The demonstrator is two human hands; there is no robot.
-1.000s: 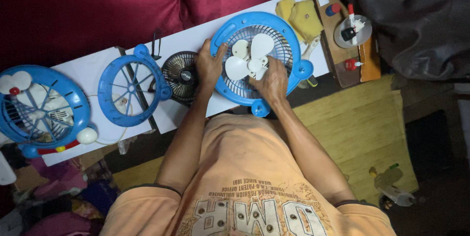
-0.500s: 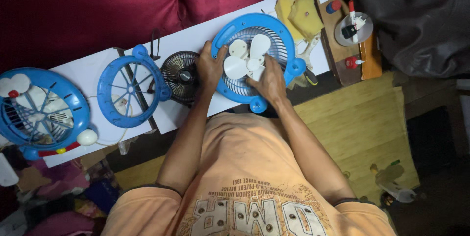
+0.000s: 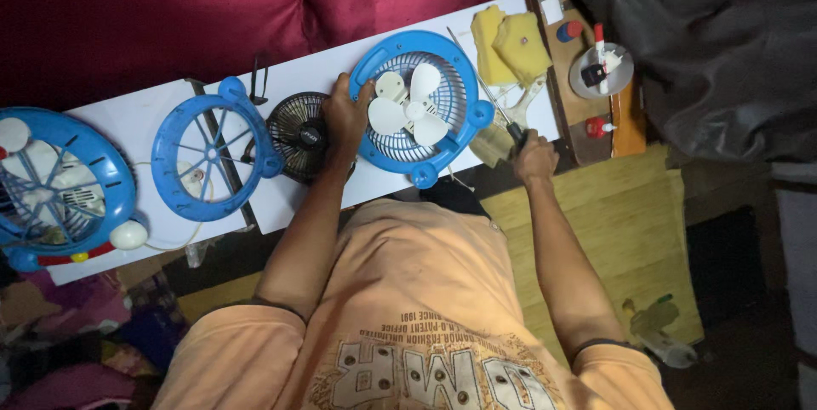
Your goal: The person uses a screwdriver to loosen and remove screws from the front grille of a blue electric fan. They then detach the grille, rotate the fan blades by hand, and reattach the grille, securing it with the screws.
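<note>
Right hand (image 3: 534,157) closed on a screwdriver (image 3: 494,109) at the table edge, shaft angled up past the fan; left hand (image 3: 345,116) grips the blue fan (image 3: 414,108) rim, fingers curled over it. Fan lies mid-table, white blades (image 3: 408,108) seated in the rear grille, front guard (image 3: 213,157) apart to the left. Judged partway: guard not yet fitted.

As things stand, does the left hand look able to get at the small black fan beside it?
Probably yes. The left hand rests on the blue fan housing, right beside the small black fan, with nothing lying between them on the white table.
</note>
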